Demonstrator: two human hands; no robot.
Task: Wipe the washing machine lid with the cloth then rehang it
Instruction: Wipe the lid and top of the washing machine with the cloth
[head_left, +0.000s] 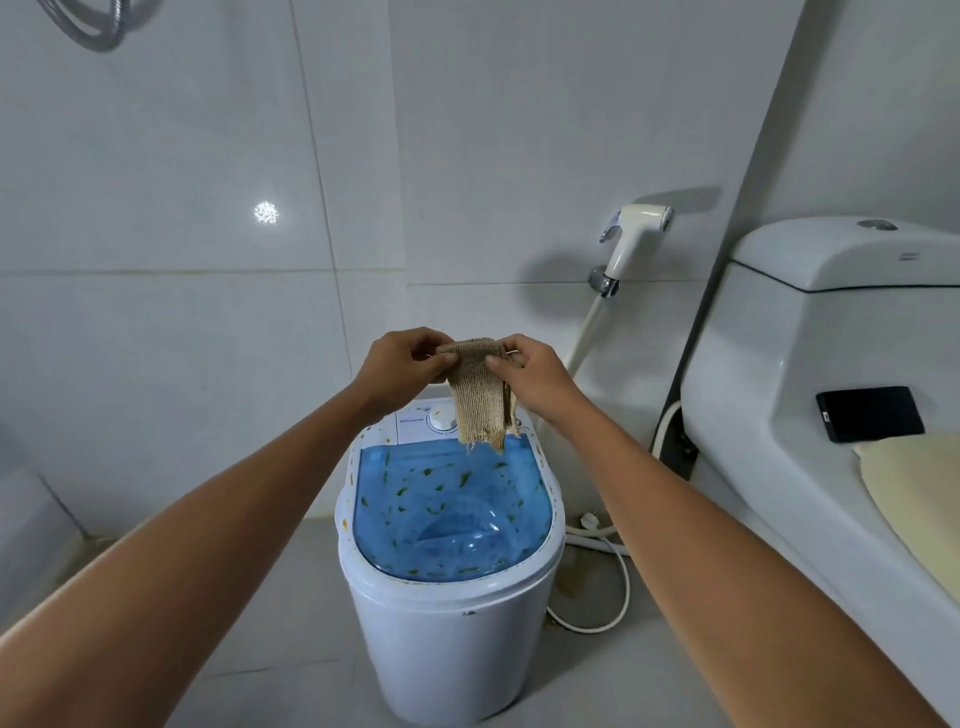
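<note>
A small white washing machine (452, 639) stands on the floor in front of me. Its clear blue lid (447, 519) is down and speckled with green and yellow bits. A tan woven cloth (480, 397) hangs in the air above the back of the machine, its frayed lower edge just over the lid's far end. My left hand (402, 371) pinches the cloth's upper left corner. My right hand (530, 376) pinches its upper right corner. Both arms reach forward from the lower corners of the view.
A white toilet (810, 395) stands at the right with a black phone (870, 413) on its ledge. A bidet sprayer (631, 241) hangs on the tiled wall behind. A white power cord (615, 571) lies on the floor to the right of the machine.
</note>
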